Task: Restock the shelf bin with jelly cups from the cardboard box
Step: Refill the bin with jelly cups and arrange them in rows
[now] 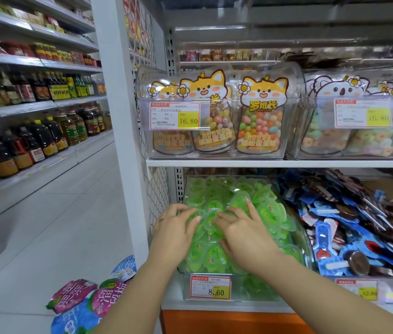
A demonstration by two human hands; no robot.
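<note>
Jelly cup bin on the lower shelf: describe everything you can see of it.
The bin is a clear plastic container with a rounded right rim. It sits at the left end of the lower shelf, beside a wire mesh panel. It is heaped high with green jelly cups. A red-and-yellow price tag reading 8.60 is fixed to its front wall. The left hand and right hand rest on the pile, fingers spread. Blue packets lie to its right.

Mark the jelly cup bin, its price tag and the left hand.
Clear plastic shelf bin of green jelly cups [258, 288]: head view, front wall.
Red-and-yellow 8.60 price tag [211, 287]: head view, label centre.
Left hand [173, 227]: head view, back of the hand.
</note>
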